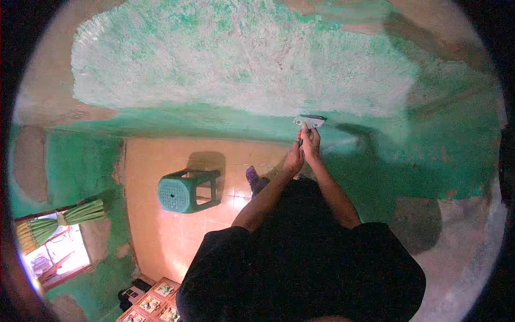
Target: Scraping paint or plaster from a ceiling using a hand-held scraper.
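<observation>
Both hands grip a wall scraper [309,120] with a pale, bolted head and a dark blade edge. My right hand [312,144] is closed near the head, with the thumb up against it. Lower on the dark and red handle, my left hand [295,160] wraps the grip. The blade lies at or close to the green painted wall [257,125], just under a large whitish patch [241,76] with green traces; whether it touches cannot be told. Fingers cover most of the handle.
A green plastic stool [176,195] stands on the tiled floor [149,169] to my left. Further left, a window [60,249] has a tied green curtain [82,213]. Wooden furniture with decorated square panels [151,304] stands at lower left, beside dark items [132,293].
</observation>
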The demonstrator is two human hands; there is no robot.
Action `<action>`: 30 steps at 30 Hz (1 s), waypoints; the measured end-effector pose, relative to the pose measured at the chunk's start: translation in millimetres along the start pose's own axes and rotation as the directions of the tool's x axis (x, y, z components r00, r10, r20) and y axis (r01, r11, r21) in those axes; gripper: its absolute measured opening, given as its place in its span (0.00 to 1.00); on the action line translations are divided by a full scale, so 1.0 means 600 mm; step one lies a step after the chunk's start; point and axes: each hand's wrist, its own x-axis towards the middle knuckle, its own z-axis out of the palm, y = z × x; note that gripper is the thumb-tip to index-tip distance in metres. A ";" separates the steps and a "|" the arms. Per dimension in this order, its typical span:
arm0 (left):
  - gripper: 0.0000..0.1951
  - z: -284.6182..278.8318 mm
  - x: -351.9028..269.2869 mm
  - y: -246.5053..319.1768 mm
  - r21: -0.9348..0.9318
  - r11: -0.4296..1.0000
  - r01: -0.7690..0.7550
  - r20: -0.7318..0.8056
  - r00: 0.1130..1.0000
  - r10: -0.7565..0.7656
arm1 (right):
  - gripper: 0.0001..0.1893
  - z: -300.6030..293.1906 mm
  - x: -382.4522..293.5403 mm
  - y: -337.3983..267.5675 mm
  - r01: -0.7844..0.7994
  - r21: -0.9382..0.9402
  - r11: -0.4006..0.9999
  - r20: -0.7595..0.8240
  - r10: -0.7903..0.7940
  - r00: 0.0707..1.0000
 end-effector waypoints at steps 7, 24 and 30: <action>0.18 -0.032 -0.015 0.019 0.042 0.991 0.128 0.041 0.991 -0.130 | 0.15 0.030 -0.021 -0.032 -0.028 0.029 0.999 0.034 0.027 0.999; 0.19 -0.026 0.002 0.078 0.078 0.993 0.085 0.083 0.992 -0.091 | 0.19 -0.019 0.006 -0.028 -0.070 0.073 0.995 0.002 0.070 0.998; 0.14 -0.026 0.008 0.067 -0.108 0.988 -0.108 -0.062 0.993 0.102 | 0.20 -0.003 -0.009 -0.048 -0.152 0.100 0.983 -0.032 0.156 0.987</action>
